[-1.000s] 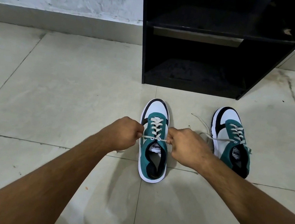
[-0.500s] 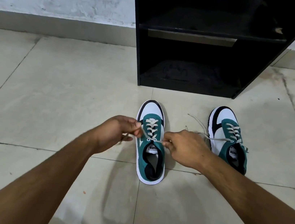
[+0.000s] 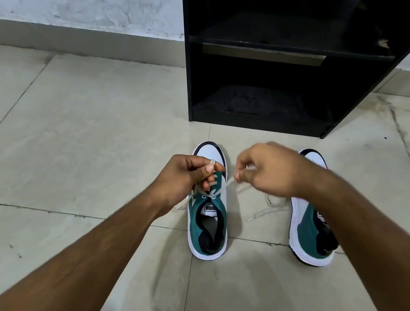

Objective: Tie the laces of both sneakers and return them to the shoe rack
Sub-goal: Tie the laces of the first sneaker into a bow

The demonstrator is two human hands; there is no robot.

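Black shoe rack point(image 3: 265, 58) against the wall, shelves bare. In front of the rack on the tiled floor point(image 3: 84, 125), two teal-and-white sneakers: left sneaker point(image 3: 208, 224) centred before it, right sneaker point(image 3: 311, 236) off to that one's right, partly behind a forearm, its laces point(image 3: 267, 209) trailing loose on the tile. Above the left sneaker, left hand point(image 3: 184, 179) with grip pinched together on a lace loop; right hand point(image 3: 267, 172) blurred, grip closed on the other lace end.
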